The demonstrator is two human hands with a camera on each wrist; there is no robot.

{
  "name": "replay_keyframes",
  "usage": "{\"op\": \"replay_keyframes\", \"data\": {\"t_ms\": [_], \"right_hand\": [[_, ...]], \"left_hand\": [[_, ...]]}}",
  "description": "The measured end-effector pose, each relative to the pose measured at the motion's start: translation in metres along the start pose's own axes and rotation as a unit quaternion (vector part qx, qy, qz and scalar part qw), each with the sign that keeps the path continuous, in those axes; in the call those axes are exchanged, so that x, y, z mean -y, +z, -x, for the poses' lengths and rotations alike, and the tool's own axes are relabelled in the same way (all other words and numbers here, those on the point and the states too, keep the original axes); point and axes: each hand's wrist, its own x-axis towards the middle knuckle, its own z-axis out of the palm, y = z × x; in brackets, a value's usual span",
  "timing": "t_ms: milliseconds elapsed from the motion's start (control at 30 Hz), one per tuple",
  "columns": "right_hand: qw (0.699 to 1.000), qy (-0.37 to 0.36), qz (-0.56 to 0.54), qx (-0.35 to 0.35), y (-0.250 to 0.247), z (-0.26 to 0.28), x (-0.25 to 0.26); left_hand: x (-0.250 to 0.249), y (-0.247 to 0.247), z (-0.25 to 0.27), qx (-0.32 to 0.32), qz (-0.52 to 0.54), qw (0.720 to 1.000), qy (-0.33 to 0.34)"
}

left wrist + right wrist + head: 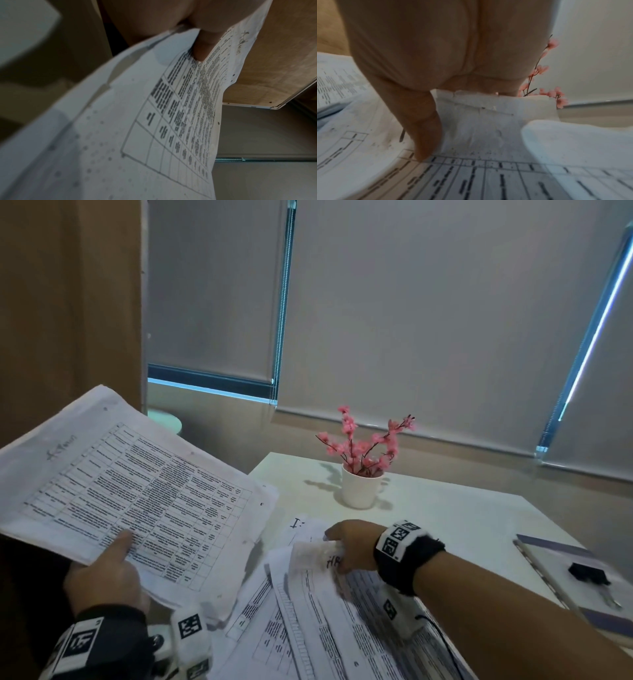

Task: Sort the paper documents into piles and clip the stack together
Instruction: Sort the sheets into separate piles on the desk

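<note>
My left hand [106, 570] holds a thick stack of printed table sheets [137, 491] up off the table, thumb [204, 47] pressed on the top page. The same stack [154, 121] fills the left wrist view. Loose printed papers [325, 628] lie spread on the white table [462, 525]. My right hand [349, 546] reaches over them and grips the curled top edge of one sheet [315, 553]. In the right wrist view, the thumb [423, 135] presses on the lifted paper edge [488, 115]. A black binder clip [587, 571] lies at the right.
A white pot with pink artificial flowers [363, 470] stands behind the papers; the flowers [546, 81] show past my right hand. A grey folder [575, 577] lies at the table's right edge under the clip. A wooden panel [68, 320] rises at left; blinds [428, 320] behind.
</note>
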Motion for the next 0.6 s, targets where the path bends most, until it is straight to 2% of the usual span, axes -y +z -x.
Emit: {"op": "replay_keyframes", "data": {"t_ms": [100, 167, 267, 333, 433, 600], "right_hand": [[0.999, 0.000, 0.044, 0.018, 0.005, -0.003, 0.008], [0.999, 0.000, 0.046, -0.006, 0.004, 0.000, 0.008], [0.997, -0.002, -0.008, -0.071, -0.001, 0.006, 0.002], [0.997, -0.007, -0.034, -0.066, -0.010, 0.019, 0.001], [0.997, -0.043, 0.014, -0.068, -0.028, 0.046, -0.002], [0.978, -0.089, 0.016, -0.189, -0.066, 0.098, -0.009]], "left_hand": [[-0.001, 0.001, 0.001, -0.001, -0.001, 1.000, 0.002], [-0.001, 0.001, 0.000, -0.009, 0.002, 1.000, 0.012], [-0.002, 0.002, -0.001, -0.010, -0.001, 1.000, 0.025], [-0.003, 0.004, 0.004, -0.002, -0.001, 1.000, 0.030], [-0.008, 0.012, 0.019, 0.032, -0.017, 0.999, 0.031], [-0.024, 0.034, 0.058, 0.105, -0.077, 0.990, 0.056]]}}
